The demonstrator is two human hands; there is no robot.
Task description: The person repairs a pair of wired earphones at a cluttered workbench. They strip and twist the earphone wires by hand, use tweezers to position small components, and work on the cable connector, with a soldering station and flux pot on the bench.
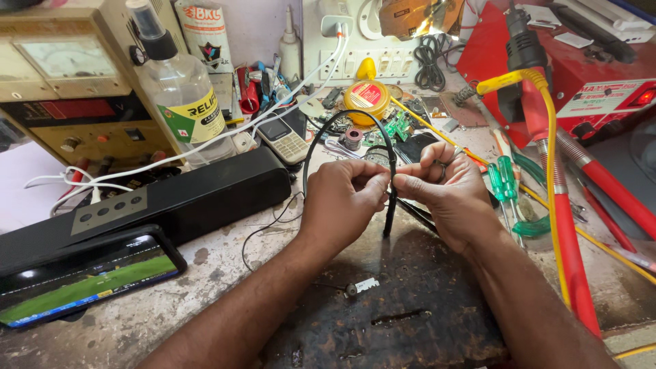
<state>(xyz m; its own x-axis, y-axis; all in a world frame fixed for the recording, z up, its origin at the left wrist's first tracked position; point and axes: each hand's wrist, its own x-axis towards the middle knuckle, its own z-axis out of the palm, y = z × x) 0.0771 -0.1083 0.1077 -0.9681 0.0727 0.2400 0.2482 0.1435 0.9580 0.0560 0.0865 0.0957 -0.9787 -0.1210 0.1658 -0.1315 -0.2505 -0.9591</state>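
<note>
Both hands are raised just above the bench (225, 263), meeting at its middle. The left hand (342, 198) has its fingers pinched together on a black cable (321, 133), which arches up and back from the grip in a loop. The right hand (447, 191) faces it, fingers likewise clamped on the same cable just beside the left fingertips; a short end hangs down between the two hands. Below them lies a dark, worn work mat (403, 307) with a small metal piece (361, 287) on it. To the left, a black speaker bar (171, 198) sits behind a lit phone (82, 277). A clear spray bottle (181, 89) stands further back. Green-handled screwdrivers (502, 181) lie just right of the right hand, near a red-handled soldering tool (567, 225).
</note>
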